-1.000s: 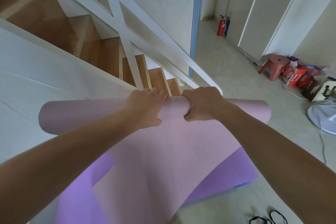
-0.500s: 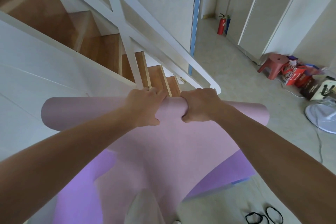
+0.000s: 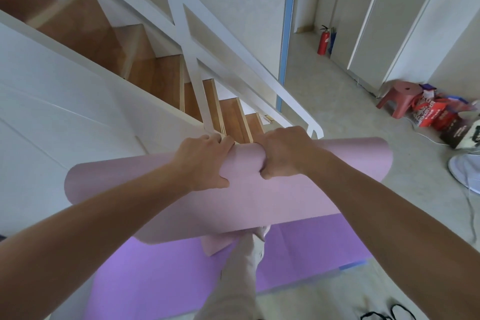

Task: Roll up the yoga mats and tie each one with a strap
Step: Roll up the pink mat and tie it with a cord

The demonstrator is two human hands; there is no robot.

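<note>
Pink mat point(image 3: 259, 197) partly rolled, held in air above purple mat point(image 3: 161, 275) lying flat on floor point(image 3: 350, 125). Left grip point(image 3: 205, 161) and right grip point(image 3: 283, 153) both clenched round roll at mid-length. Judged light, soft, springy; unsupported ends may unwind. Better hold: nearer ends.

A: What's being held up?
B: The left grip point(image 3: 205, 161) and right grip point(image 3: 285, 150) clutch the curled top of a pink foam yoga mat point(image 3: 259, 197), above a flat purple foam mat point(image 3: 161, 273) on the floor point(image 3: 337, 117).
</note>
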